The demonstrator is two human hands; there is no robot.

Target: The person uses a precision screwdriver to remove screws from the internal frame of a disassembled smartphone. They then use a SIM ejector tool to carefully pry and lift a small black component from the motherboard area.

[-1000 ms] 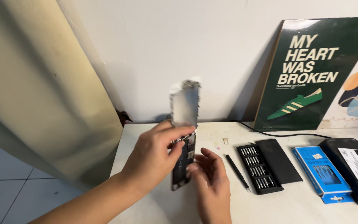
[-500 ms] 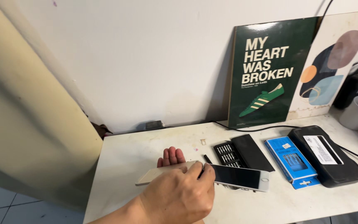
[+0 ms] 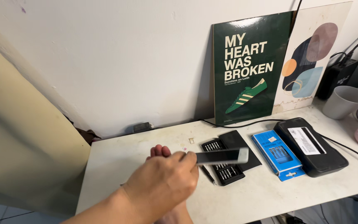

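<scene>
My left hand (image 3: 162, 182) reaches in from the lower left and grips one end of a dark, silver-edged phone (image 3: 222, 156), holding it flat above the white table (image 3: 117, 161). The phone's free end points right, over an open black case of screwdriver bits (image 3: 224, 170). My right hand (image 3: 158, 151) lies mostly hidden under the left; only its fingertips show beyond the knuckles, and what it holds is hidden. A thin black screwdriver (image 3: 207, 174) lies beside the bit case.
A blue box (image 3: 278, 154) and a black case with a white label (image 3: 313, 147) lie to the right. Two posters (image 3: 249, 66) lean on the wall. A grey cup (image 3: 344, 102), a black adapter (image 3: 337, 76) and cables stand at far right.
The phone went from upright between both hands to lying flat in my left hand. The view swung right, bringing the cup and adapter into view.
</scene>
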